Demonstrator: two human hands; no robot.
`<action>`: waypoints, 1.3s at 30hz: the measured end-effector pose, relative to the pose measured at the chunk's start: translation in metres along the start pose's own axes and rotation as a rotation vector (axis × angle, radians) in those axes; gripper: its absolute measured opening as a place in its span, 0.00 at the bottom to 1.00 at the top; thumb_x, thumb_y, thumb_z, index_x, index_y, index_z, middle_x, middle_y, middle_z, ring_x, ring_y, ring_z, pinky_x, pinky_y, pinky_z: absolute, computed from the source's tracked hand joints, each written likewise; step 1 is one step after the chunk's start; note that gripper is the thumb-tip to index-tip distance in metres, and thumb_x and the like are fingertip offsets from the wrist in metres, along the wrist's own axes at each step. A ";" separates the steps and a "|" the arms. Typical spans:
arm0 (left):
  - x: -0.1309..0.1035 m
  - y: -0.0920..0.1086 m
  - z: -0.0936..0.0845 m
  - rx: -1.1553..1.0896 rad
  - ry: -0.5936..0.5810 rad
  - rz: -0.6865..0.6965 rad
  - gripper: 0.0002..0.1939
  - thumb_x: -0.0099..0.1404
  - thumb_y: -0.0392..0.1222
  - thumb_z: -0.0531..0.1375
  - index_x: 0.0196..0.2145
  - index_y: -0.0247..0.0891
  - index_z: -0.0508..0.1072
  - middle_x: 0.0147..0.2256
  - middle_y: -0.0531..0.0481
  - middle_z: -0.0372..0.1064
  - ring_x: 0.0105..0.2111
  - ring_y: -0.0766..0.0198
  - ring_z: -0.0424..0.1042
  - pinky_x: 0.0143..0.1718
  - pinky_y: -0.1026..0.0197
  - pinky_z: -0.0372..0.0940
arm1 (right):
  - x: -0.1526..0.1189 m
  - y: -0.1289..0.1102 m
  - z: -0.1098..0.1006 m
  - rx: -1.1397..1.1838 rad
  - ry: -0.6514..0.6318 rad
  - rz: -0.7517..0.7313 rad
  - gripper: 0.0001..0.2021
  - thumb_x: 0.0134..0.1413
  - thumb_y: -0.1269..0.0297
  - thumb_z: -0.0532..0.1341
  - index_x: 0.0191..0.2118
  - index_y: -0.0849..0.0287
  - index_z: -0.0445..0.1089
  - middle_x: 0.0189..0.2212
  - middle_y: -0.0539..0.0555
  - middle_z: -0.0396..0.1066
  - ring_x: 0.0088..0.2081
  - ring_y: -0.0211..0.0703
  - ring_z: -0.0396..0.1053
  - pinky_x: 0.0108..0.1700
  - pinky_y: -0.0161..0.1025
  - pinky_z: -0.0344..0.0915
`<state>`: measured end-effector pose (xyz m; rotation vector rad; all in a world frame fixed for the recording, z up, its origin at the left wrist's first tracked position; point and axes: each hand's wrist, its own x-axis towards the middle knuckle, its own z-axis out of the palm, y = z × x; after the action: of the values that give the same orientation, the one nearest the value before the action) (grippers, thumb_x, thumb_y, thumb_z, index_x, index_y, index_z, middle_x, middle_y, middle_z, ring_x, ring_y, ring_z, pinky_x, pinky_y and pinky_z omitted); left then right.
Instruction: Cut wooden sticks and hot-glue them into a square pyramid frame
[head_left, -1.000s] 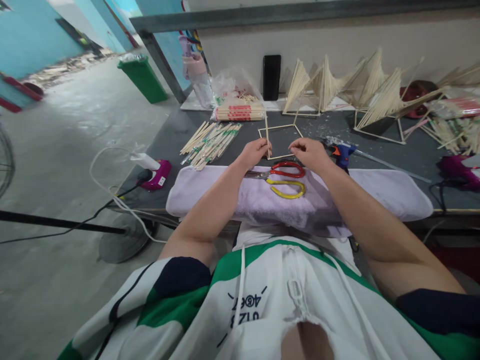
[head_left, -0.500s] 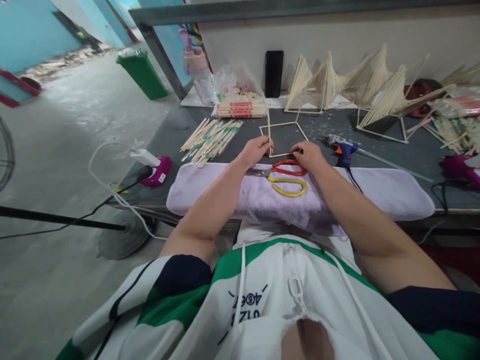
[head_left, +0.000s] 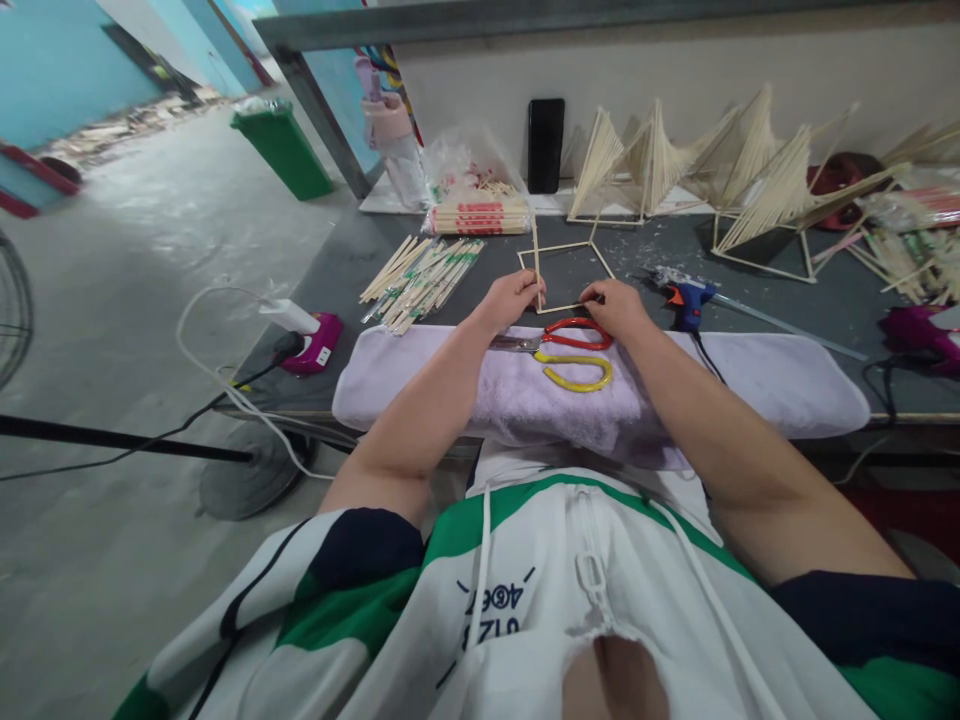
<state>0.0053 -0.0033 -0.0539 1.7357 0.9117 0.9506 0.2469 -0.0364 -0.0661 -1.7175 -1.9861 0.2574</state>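
A frame of thin wooden sticks (head_left: 559, 247) lies on the dark table, with one stick rising upright at its left corner. My left hand (head_left: 516, 292) pinches the frame at that near left corner, by the foot of the upright stick. At the near right side, my right hand (head_left: 611, 305) has its fingers closed on the frame's near stick; its fingertips are partly hidden. Just below the hands, scissors (head_left: 574, 355) with one red and one yellow handle rest on a lilac towel (head_left: 412, 375). Right of my right hand lies a blue glue gun (head_left: 690, 305).
Loose sticks (head_left: 427, 280) and a bagged stick bundle (head_left: 480, 218) lie to the left. Behind stand a bottle (head_left: 394, 140), a black phone (head_left: 545, 145) and stick structures (head_left: 652, 165). Purple power sockets (head_left: 315, 342) with cords sit at the table's left edge.
Both hands stay on the stick frame in almost the same place. The view has shifted very slightly; nothing was taken up or let go.
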 end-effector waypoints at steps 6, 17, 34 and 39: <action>0.000 -0.001 -0.001 -0.003 -0.006 0.001 0.08 0.73 0.31 0.56 0.35 0.36 0.72 0.31 0.53 0.74 0.34 0.66 0.75 0.44 0.61 0.71 | -0.001 -0.002 -0.002 -0.011 -0.009 0.000 0.16 0.59 0.71 0.61 0.47 0.57 0.85 0.48 0.58 0.83 0.51 0.53 0.78 0.58 0.49 0.72; -0.003 0.001 0.000 0.011 -0.013 -0.004 0.08 0.73 0.32 0.56 0.36 0.37 0.72 0.31 0.54 0.74 0.33 0.68 0.75 0.43 0.63 0.71 | -0.004 -0.005 -0.002 0.007 -0.013 0.031 0.13 0.59 0.71 0.63 0.43 0.55 0.85 0.46 0.57 0.82 0.48 0.52 0.77 0.55 0.48 0.72; -0.004 0.008 0.001 -0.038 -0.007 -0.042 0.09 0.72 0.30 0.56 0.34 0.36 0.72 0.29 0.54 0.73 0.31 0.68 0.74 0.41 0.64 0.70 | -0.005 -0.008 -0.004 -0.007 -0.005 0.021 0.15 0.58 0.71 0.61 0.43 0.55 0.85 0.46 0.58 0.82 0.49 0.53 0.77 0.56 0.49 0.73; -0.005 0.011 0.001 -0.029 0.001 -0.041 0.08 0.71 0.32 0.58 0.33 0.37 0.72 0.30 0.54 0.74 0.33 0.68 0.75 0.42 0.64 0.71 | -0.004 -0.007 -0.004 0.008 -0.008 0.021 0.14 0.58 0.71 0.61 0.43 0.55 0.85 0.46 0.57 0.82 0.48 0.52 0.77 0.56 0.47 0.72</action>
<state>0.0054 -0.0115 -0.0445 1.6866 0.9264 0.9340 0.2426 -0.0426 -0.0607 -1.7354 -1.9709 0.2791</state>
